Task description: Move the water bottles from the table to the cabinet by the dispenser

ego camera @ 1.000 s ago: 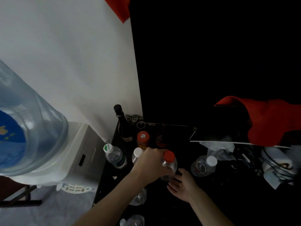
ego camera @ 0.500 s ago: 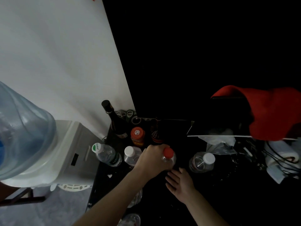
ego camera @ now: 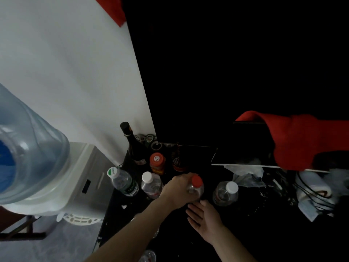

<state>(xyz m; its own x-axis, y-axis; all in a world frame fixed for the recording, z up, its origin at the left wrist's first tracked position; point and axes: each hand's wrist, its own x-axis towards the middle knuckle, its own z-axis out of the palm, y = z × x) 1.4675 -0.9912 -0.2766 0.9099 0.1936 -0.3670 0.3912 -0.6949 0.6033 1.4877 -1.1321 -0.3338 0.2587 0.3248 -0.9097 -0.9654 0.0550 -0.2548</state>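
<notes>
My left hand (ego camera: 178, 191) is wrapped around a clear water bottle with a red cap (ego camera: 196, 187) standing on the dark cabinet top (ego camera: 245, 233). My right hand (ego camera: 204, 218) lies flat and open just below that bottle, fingers spread, holding nothing. To the left stand a green-capped water bottle (ego camera: 122, 181) and a white-capped bottle (ego camera: 151, 184). Another white-capped bottle (ego camera: 225, 192) stands to the right. The water dispenser (ego camera: 62, 184) with its big blue jug (ego camera: 24, 154) is at the left.
A dark wine bottle (ego camera: 133, 146), an orange-lidded jar (ego camera: 157, 162) and a dark jar (ego camera: 178, 160) stand behind the bottles. Plastic bags, cables and rolled white items (ego camera: 313, 191) clutter the right. A red cloth (ego camera: 306, 140) drapes over a black box. More clear bottles lie low near the cabinet's front edge.
Both hands have stayed where they were, the left still on the red-capped bottle. Only the camera view has shifted slightly.
</notes>
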